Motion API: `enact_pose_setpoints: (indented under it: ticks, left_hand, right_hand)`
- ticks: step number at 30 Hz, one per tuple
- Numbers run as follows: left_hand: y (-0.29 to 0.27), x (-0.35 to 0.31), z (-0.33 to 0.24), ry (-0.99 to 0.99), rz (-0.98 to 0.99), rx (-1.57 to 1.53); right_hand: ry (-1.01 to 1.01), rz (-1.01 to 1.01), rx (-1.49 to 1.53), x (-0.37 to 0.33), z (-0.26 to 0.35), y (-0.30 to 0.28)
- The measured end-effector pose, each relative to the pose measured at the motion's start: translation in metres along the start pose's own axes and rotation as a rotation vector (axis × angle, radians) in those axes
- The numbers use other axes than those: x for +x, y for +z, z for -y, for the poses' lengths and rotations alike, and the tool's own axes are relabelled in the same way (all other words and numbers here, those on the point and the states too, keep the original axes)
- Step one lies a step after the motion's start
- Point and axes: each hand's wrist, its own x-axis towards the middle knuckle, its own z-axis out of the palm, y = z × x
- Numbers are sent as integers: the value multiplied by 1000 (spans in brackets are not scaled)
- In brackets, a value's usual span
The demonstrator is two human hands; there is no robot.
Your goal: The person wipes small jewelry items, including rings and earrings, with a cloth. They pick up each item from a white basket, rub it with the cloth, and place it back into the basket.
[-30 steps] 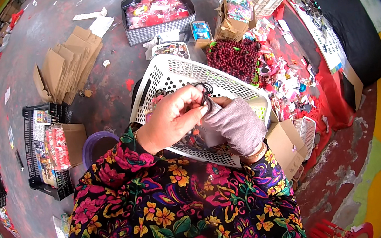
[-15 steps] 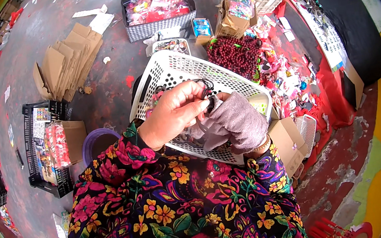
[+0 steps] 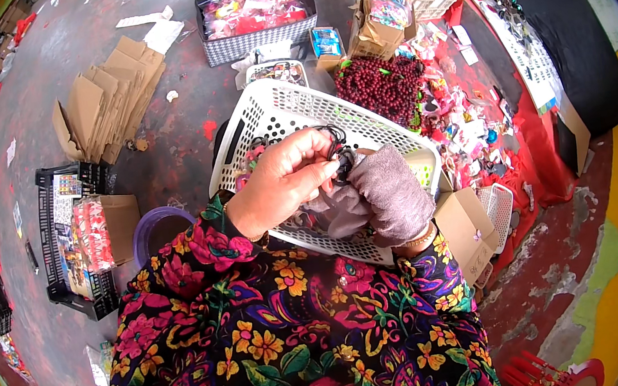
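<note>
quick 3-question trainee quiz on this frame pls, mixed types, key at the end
1. True or false: the right hand wears a grey glove and the left hand is bare.
2. Multiple choice: the hands work directly above which thing? A) the white lattice basket B) the black crate C) the purple bucket
3. Fill in: the heap of dark red beads lies beyond the basket, toward the person's ____ side.

Key
1. True.
2. A. Both hands pinch small black loops, seemingly hair ties, over it.
3. Right.
</note>
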Motion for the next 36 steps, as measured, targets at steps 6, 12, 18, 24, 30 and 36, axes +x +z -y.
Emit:
enact_pose_setpoints:
  ticks: [6, 12, 18, 24, 30, 36]
  left_hand:
    - [-6, -3, -8, -48, -17, 48]
    - [-3, -3, -5, -6, 122, 135]
    - [-5, -3, 0, -20, 37, 128]
    - [-7, -3, -6, -8, 20, 114]
    - [-9, -1, 4, 47, 16, 147]
    - [-7, -2, -1, -147, 82, -69]
  right_hand:
    - [157, 2, 297, -3, -7, 6]
    - [-227, -113, 138, -5, -20, 8]
    - [-170, -27, 127, -4, -22, 9]
    - [-207, -13, 149, -5, -22, 6]
    - [-56, -20, 133, -12, -24, 13]
    - [57, -83, 246, -6, -22, 16]
